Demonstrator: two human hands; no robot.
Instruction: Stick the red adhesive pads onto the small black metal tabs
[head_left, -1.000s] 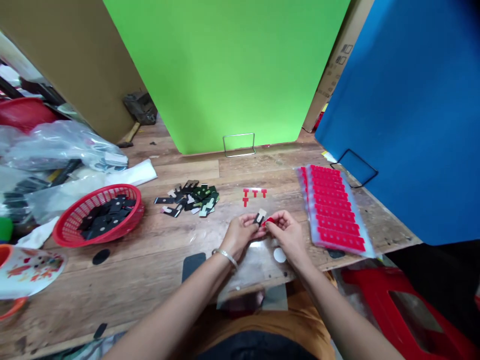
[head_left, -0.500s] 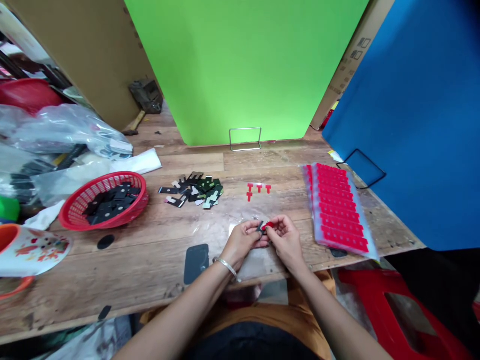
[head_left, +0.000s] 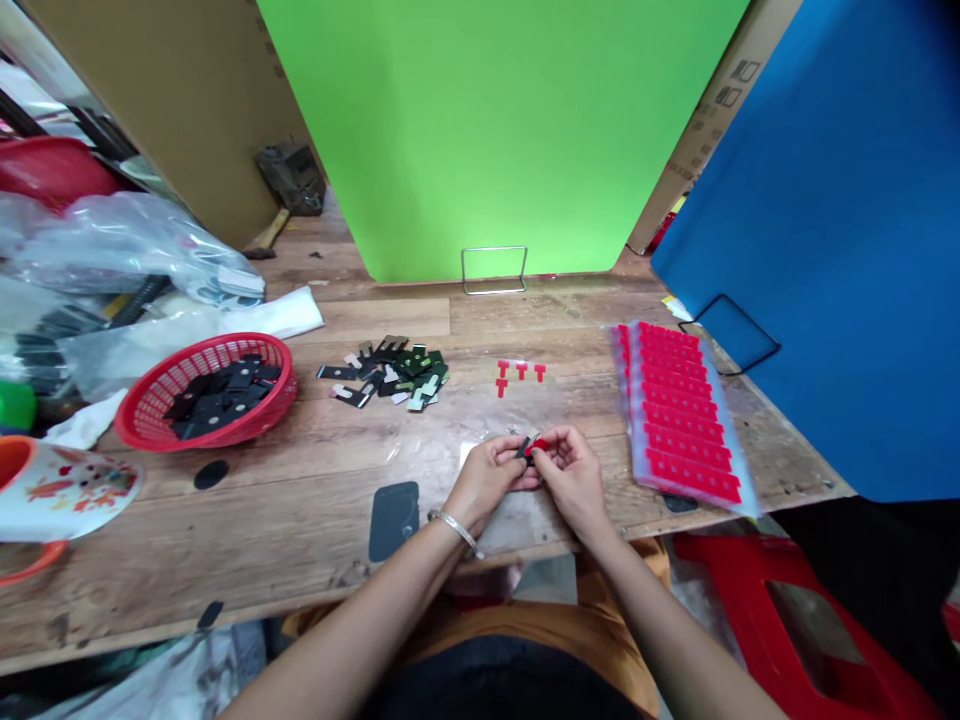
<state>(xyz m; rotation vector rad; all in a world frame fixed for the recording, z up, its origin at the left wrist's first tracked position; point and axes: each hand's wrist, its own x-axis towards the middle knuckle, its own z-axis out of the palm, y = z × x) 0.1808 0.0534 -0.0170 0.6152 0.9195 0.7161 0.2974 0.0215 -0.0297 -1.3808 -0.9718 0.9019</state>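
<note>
My left hand (head_left: 489, 482) pinches a small black flat piece (head_left: 524, 449) near the table's front edge. Against it, my right hand (head_left: 572, 480) holds a small red piece (head_left: 537, 447) between thumb and fingers; fingers partly cover both pieces. Beyond the hands lie several red T-shaped pieces (head_left: 521, 371) on the wood. To their left is a loose pile of black flat pieces (head_left: 397, 372), some with pale faces. Sheets of red pieces (head_left: 682, 410) on clear backing lie to the right of my right hand.
A red plastic basket (head_left: 133, 425) holding black pieces stands at the left, with a white and orange mug (head_left: 75, 490) in front. A green board (head_left: 495, 130) and a blue board (head_left: 840, 250) stand behind on wire stands. Plastic bags (head_left: 135, 240) crowd the far left.
Both hands stay together at nearly the same spot, with the red piece still against the black one. The view has shifted slightly.
</note>
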